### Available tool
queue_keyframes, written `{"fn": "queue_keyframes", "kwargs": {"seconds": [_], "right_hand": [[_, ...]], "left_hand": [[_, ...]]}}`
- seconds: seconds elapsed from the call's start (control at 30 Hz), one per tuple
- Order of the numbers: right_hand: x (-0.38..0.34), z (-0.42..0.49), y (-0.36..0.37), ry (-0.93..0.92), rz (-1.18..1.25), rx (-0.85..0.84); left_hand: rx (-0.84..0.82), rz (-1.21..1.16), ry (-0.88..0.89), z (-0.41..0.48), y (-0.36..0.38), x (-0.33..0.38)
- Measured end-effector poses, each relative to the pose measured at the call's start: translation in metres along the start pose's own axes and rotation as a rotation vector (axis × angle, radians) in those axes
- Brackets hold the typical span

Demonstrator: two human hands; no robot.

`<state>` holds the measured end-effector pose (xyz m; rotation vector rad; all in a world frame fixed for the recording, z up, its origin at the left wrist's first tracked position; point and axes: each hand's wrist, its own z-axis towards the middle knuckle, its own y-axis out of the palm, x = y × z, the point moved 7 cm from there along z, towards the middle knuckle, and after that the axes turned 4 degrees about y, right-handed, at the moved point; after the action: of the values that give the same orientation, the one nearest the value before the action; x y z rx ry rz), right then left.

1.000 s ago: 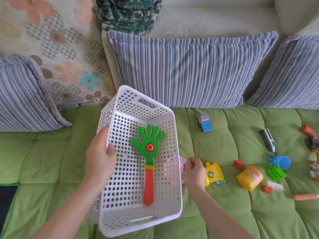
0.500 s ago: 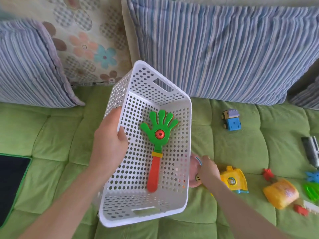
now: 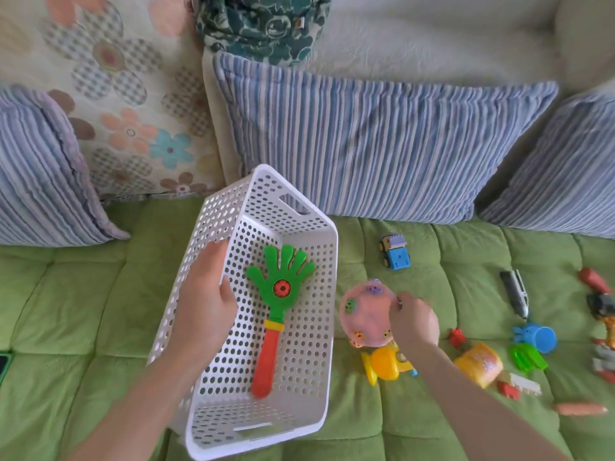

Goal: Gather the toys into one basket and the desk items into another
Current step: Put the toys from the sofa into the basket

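A white perforated basket stands tilted on the green sofa seat. My left hand grips its left wall, thumb inside. In it lies a green hand clapper with a red handle. Just right of the basket, my right hand grips a round pink toy with small coloured knobs, lifted above the cushion. Below it sits a yellow toy.
A blue toy truck sits near the striped pillow. To the right lie a grey pen-like item, a blue cup toy, a green piece, a yellow-orange toy and several small red pieces. Pillows line the back.
My right hand has taken hold of the pink round toy beside the basket and raised it off the cushion. The left hand keeps its hold on the basket wall.
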<state>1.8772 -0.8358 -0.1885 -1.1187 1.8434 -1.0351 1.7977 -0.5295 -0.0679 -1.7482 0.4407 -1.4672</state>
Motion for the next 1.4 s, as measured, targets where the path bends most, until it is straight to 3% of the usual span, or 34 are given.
{"fn": "queue_keyframes", "kwargs": {"seconds": [0.17, 0.4, 0.53, 0.8, 1.1, 1.4], "right_hand": [[0.003, -0.017, -0.038, -0.022, 0.202, 0.076], [-0.033, -0.052, 0.004, -0.118, 0.45, -0.232], [-0.022, -0.061, 0.018, -0.042, 0.501, -0.265], [0.07, -0.029, 0.009, 0.137, 0.249, -0.142], [0.122, 0.013, 0.055, 0.224, 0.097, -0.3], [0.131, 0.038, 0.096, 0.119, 0.097, -0.477]], "left_hand": [[-0.039, -0.027, 0.029, -0.004, 0.009, 0.02], [-0.074, -0.072, 0.081, -0.002, 0.027, 0.045], [-0.088, -0.063, 0.097, 0.0, 0.039, 0.051], [-0.075, -0.015, 0.139, -0.003, 0.046, 0.07], [0.034, 0.012, 0.159, 0.005, 0.053, 0.088], [0.066, 0.123, 0.097, -0.002, 0.09, 0.094]]}}
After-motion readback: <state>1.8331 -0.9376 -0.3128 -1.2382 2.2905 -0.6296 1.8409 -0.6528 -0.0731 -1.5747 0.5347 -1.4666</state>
